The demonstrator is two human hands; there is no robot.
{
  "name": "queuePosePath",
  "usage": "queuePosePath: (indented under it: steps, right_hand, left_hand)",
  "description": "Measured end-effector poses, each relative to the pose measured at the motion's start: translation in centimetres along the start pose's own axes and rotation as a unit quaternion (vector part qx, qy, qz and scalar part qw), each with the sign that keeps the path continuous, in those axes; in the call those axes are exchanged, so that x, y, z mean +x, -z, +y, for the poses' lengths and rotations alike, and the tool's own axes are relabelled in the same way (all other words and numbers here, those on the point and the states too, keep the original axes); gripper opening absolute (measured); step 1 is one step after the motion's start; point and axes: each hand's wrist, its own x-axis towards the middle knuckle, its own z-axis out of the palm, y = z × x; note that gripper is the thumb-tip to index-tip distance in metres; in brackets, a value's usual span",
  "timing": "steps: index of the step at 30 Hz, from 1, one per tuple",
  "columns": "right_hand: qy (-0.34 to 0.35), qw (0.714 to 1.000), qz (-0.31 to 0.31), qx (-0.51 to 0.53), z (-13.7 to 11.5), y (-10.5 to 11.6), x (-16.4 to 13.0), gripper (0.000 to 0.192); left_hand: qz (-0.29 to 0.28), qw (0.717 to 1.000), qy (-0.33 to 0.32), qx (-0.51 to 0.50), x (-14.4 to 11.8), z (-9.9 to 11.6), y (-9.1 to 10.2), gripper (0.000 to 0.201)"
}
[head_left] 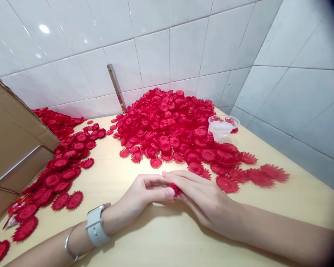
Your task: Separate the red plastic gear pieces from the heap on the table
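My left hand (144, 193) and my right hand (204, 196) meet above the front of the table. Between them is a small red felt flower piece (175, 190), mostly covered by my fingers. The left thumb and fingers pinch it from one side, while the right fingers close over it from the other. Just beyond my hands rises a large pile of red fringed felt discs (167, 122). On the left wrist are a watch with a pale band (98, 226) and a silver bangle (69, 243).
More red discs (61, 174) trail along the left side, beside a cardboard box (13, 141) and a metal wire stand (19, 167). A clear plastic cup (222, 128) stands at the pile's right. A metal strip (116, 89) leans on the tiled wall (153, 55).
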Motion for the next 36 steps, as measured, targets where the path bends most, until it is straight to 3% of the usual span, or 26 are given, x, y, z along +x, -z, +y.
queuePosePath:
  steps: [3, 6, 9, 11, 15, 23, 29, 36]
  right_hand:
    - [0.001, 1.0, 0.009, 0.001, 0.11, 0.08, -0.15, 0.036]
    - [-0.053, 0.999, -0.006, -0.001, 0.12, 0.07, -0.09, 0.036]
    - [-0.105, 0.994, -0.024, -0.025, 0.25, 0.03, -0.17, 0.065]
    - [-0.113, 0.993, -0.025, -0.036, 0.35, 0.02, -0.29, 0.072]
    - [-0.101, 0.994, -0.023, -0.044, 0.39, 0.0, -0.3, 0.062]
    - [-0.051, 0.998, 0.004, -0.02, 0.27, -0.22, 0.03, 0.063]
    - [-0.033, 0.999, 0.018, 0.027, 0.13, 0.15, 0.37, 0.029]
    - [0.01, 0.997, 0.04, 0.067, 0.19, 0.61, 0.22, 0.017]
  left_hand:
    - [0.004, 1.0, 0.009, 0.01, 0.01, 0.06, -0.05, 0.015]
    - [0.004, 1.0, 0.001, -0.007, 0.04, 0.04, -0.08, 0.016]
    - [0.016, 1.0, -0.003, -0.021, 0.07, 0.03, -0.07, 0.02]
    - [0.03, 0.999, -0.005, -0.024, 0.05, 0.14, -0.09, 0.02]
    - [0.03, 1.0, 0.003, 0.002, -0.12, 0.59, -0.24, 0.005]
    - [0.019, 1.0, 0.008, 0.019, -0.21, 0.51, -0.32, 0.005]
    - [-0.029, 0.999, 0.009, 0.011, -0.01, 0.15, -0.17, 0.01]
    - [-0.042, 0.999, 0.008, 0.009, -0.08, 0.16, 0.06, 0.007]
